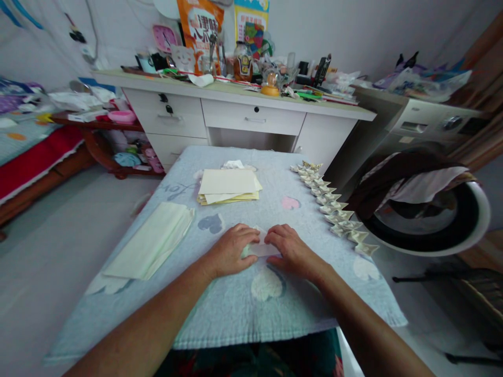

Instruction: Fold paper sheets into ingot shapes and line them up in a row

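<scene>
A small piece of folded white paper lies on the cloth-covered table between my hands. My left hand holds its left end, with bent fingers on top and the thumb at the near edge. At the other end, my right hand grips the paper between curled fingers and thumb. My fingers cover both ends of it. Beyond my hands sits a stack of cream and yellow paper. To the left lies a pile of longer pale sheets. Several folded paper boats form a row along the right side.
The table has a pale blue quilted cloth with heart patterns. Behind it stands a white desk crowded with jars, bags and small items. A washing machine with its door open and dark clothes hanging out is at the right. A bed is at the left.
</scene>
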A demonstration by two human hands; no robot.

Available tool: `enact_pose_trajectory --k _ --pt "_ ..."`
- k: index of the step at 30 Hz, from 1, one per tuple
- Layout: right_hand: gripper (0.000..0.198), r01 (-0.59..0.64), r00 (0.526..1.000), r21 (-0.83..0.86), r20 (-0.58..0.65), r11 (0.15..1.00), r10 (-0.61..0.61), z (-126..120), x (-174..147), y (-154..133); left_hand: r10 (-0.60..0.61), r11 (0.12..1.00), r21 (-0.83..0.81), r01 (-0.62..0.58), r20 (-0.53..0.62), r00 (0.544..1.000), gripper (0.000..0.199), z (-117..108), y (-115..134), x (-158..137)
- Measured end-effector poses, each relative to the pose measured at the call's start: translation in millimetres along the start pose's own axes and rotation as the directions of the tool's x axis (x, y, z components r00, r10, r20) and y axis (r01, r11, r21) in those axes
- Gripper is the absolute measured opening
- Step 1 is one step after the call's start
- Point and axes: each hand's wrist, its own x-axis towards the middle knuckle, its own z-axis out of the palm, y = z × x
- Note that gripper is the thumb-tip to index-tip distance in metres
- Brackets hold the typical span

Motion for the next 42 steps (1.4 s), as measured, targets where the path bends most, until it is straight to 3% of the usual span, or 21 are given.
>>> enact_pose_trajectory --k 8,17,25,31,38,42 --pt "0.021 0.048 0.995 -0.01 0.093 0.999 -0.047 -1 15 8 -0.019 1.0 0.013 0.019 -0.009 1.0 0.019 0 1 -1" --pt "0.026 0.04 0.999 -0.004 0.01 0.999 -0.04 13 14 3 -0.038 0.989 0.144 0.03 0.056 0.998 0.034 0 6 -5" --pt "0.034 0.049 0.999 -0.018 -0.016 0.999 -0.049 12 12 1 -0.068 0.971 0.234 0.045 0.088 0.994 0.027 -5 5 -8" --pt "0.025 0.069 0.997 -0.046 -0.029 0.997 -0.07 14 10 0 -0.051 0.955 0.296 0.023 0.088 0.995 0.03 -3 8 -10" --pt "0.029 0.07 0.996 -0.043 -0.059 0.997 -0.073 18 11 0 -0.017 0.927 0.375 -0.023 0.105 0.994 0.02 1 8 -9" --pt "0.019 0.094 0.994 -0.077 -0.047 0.993 -0.098 18 12 -1 -0.029 0.913 0.409 -0.016 0.104 0.994 0.018 0 6 -10"
